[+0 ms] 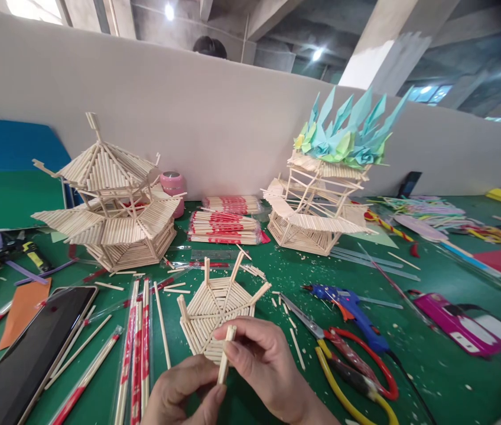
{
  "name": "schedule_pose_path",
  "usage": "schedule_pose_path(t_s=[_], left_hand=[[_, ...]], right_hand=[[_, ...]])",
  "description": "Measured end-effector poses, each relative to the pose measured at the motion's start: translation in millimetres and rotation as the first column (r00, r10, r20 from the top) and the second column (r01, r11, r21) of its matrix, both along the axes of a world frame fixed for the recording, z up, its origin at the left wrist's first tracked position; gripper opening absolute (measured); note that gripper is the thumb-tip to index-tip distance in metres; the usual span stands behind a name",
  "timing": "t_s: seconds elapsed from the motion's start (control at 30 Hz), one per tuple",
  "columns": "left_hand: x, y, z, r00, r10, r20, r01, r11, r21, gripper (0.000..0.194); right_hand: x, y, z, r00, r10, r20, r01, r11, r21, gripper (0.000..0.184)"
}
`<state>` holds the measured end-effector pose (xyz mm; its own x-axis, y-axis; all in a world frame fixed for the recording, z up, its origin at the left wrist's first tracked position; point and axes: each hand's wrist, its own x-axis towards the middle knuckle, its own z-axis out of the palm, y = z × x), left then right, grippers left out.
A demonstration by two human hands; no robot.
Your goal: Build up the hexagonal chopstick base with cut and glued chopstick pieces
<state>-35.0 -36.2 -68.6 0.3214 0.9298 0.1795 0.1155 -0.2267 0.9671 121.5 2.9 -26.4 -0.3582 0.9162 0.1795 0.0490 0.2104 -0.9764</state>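
Note:
Between my two hands is a short bundle of wooden sticks (225, 361), tilted slightly. My left hand (185, 391) pinches its lower end, while the thumb and fingers of my right hand (263, 361) grip the upper part. Just behind them lies a many-sided base of wooden sticks (219, 301), laid in a web pattern, with several short posts standing at its corners. My hands cover the near edge of this base. To its left, wrapped chopsticks (137, 348) in red and clear sleeves lie on the green table (100, 369).
A stick pagoda (113, 206) stands at back left, another with blue paper folds (321, 200) at back right. Chopstick packs (226, 227) sit between them. Scissors (308, 321), pliers (352, 378) and a blue glue gun (352, 313) lie right; a phone (33, 354) lies left.

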Motion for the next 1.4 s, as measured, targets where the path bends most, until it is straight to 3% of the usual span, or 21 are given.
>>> schedule_pose_path(t_s=[0.43,0.57,0.7,0.8,0.93,1.07,1.23,1.4], left_hand=[[0.1,-0.2,-0.4,0.999,0.034,-0.014,-0.035,0.995,-0.091,0.016],[2.5,-1.2,9.4,0.999,0.039,0.026,-0.031,0.97,-0.242,0.018],[3.0,-3.1,14.5,0.987,0.101,0.125,-0.03,0.881,-0.472,0.03],[3.8,-3.6,13.1,0.973,0.127,0.191,-0.007,0.848,-0.53,0.034],[7.4,-1.7,15.9,0.986,0.033,0.164,0.049,0.882,-0.469,0.035],[11.1,0.5,26.0,1.0,0.002,-0.015,-0.007,0.923,-0.385,0.04],[16.1,3.8,35.3,0.931,0.121,-0.344,-0.154,0.986,-0.069,0.034],[23.1,4.7,32.5,0.808,0.253,-0.532,-0.161,0.963,0.214,0.03]], right_hand=[[-2.2,-1.6,2.9,1.0,0.016,-0.01,-0.016,1.0,0.009,0.02],[-1.6,1.6,2.5,0.997,0.027,-0.077,-0.035,0.994,-0.108,0.021],[-1.1,5.4,-1.7,0.981,0.052,-0.186,-0.098,0.964,-0.249,0.026],[-3.3,6.3,-7.4,0.962,0.085,-0.259,-0.176,0.919,-0.353,0.027],[-6.1,5.8,-12.0,0.95,0.097,-0.297,-0.212,0.898,-0.385,0.028],[-4.0,5.0,-13.1,0.94,0.109,-0.324,-0.233,0.897,-0.375,0.027],[-0.4,4.3,-17.6,0.931,0.089,-0.353,-0.23,0.896,-0.379,0.027],[-1.0,4.0,-22.0,0.958,0.056,-0.28,-0.143,0.943,-0.301,0.029]])
